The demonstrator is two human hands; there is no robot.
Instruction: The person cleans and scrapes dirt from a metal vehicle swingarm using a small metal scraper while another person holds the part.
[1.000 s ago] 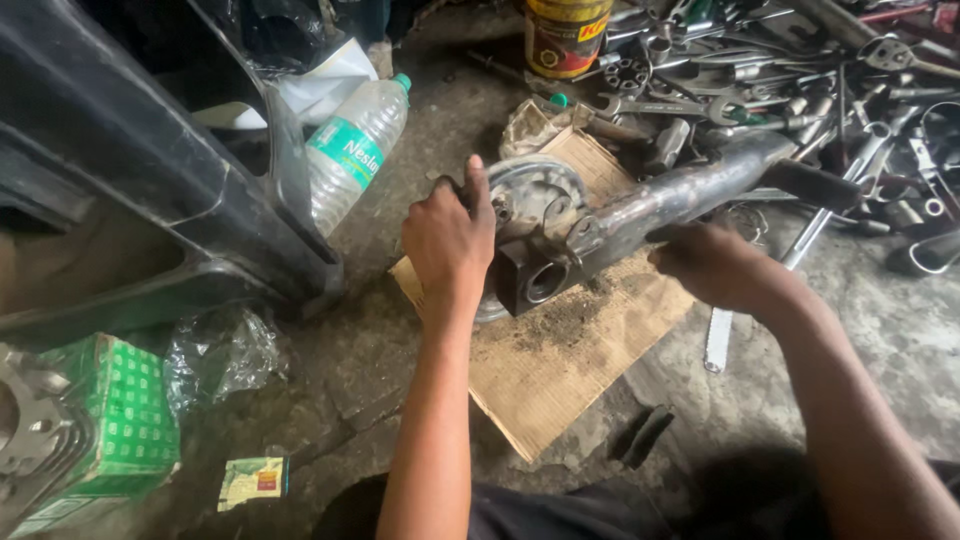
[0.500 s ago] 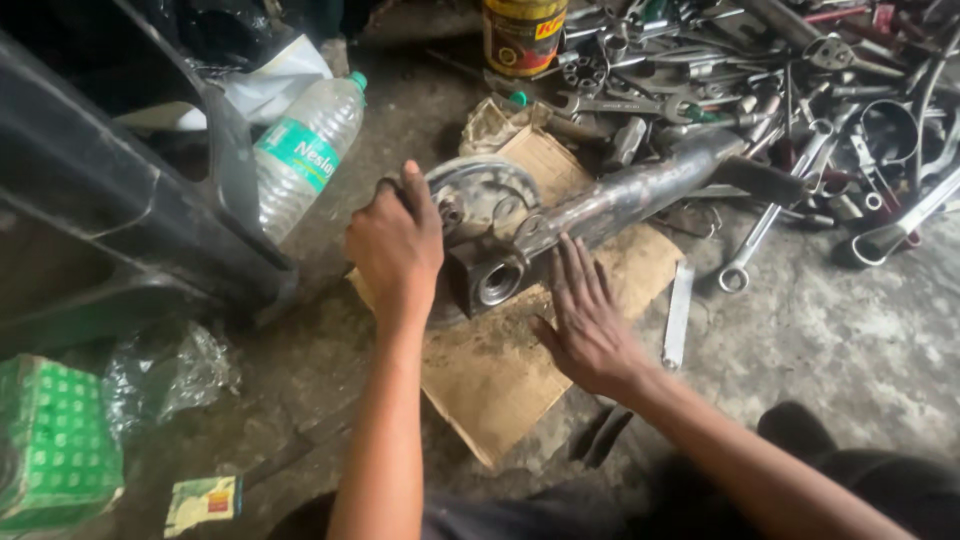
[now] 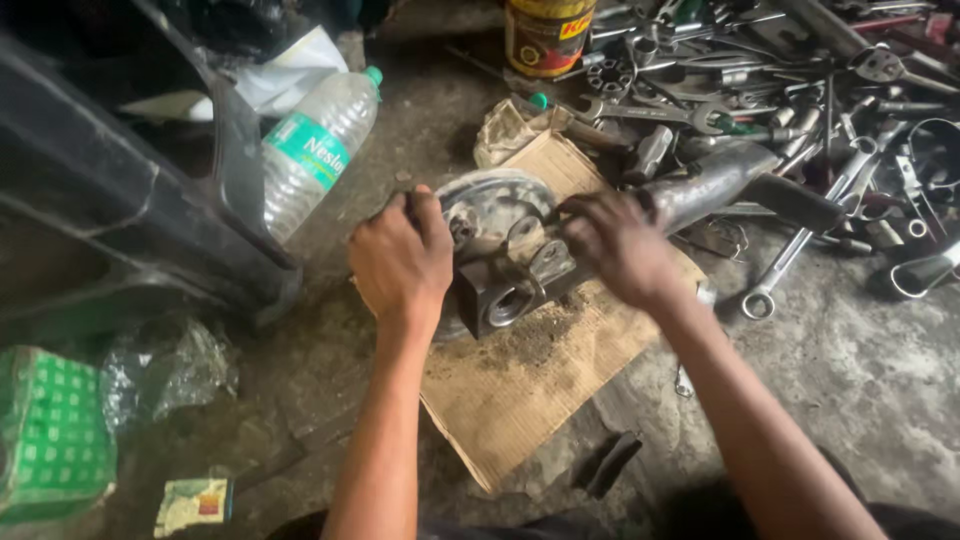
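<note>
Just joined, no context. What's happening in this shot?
A person works on a greasy metal axle part lying on cardboard on a concrete floor. The left hand grips its round hub end; the right hand rests on the shaft side. Wrenches lie scattered to the right, a plastic bottle to the left.

A grimy grey metal axle assembly (image 3: 520,270) lies tilted on a sheet of cardboard. Its round drum end points up-left. A long tube runs toward the upper right.
</note>
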